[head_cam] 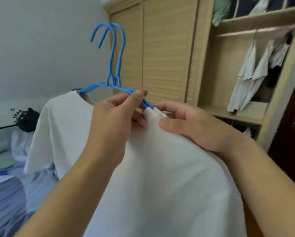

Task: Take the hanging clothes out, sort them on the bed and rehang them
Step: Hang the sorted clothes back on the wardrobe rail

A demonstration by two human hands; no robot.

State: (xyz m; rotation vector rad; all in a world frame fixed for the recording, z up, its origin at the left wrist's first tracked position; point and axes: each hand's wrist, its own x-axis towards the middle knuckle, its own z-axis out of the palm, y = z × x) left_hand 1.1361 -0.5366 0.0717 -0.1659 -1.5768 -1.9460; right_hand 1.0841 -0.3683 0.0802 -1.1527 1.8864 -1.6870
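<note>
A: Where are the two blue wire hangers [116, 53] held?
B: In front of the light wooden wardrobe [162, 53], their shoulder wires pinched by the left hand [112, 124].
A: And the white cotton T-shirt [160, 177]?
B: Draped on them above the bed [4, 194]; its collar edge is gripped by the right hand [191, 125]. Pale garments [251, 72] are seen on the rail.

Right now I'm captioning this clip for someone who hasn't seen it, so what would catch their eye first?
Two bright blue hangers held together mid-frame, hooks up, a white T-shirt draped over them and filling the lower centre. The left hand pinches the hanger arms while the right hand grips the shirt's shoulder. Behind on the right, an open wooden wardrobe has pale garments on its rail.
</note>
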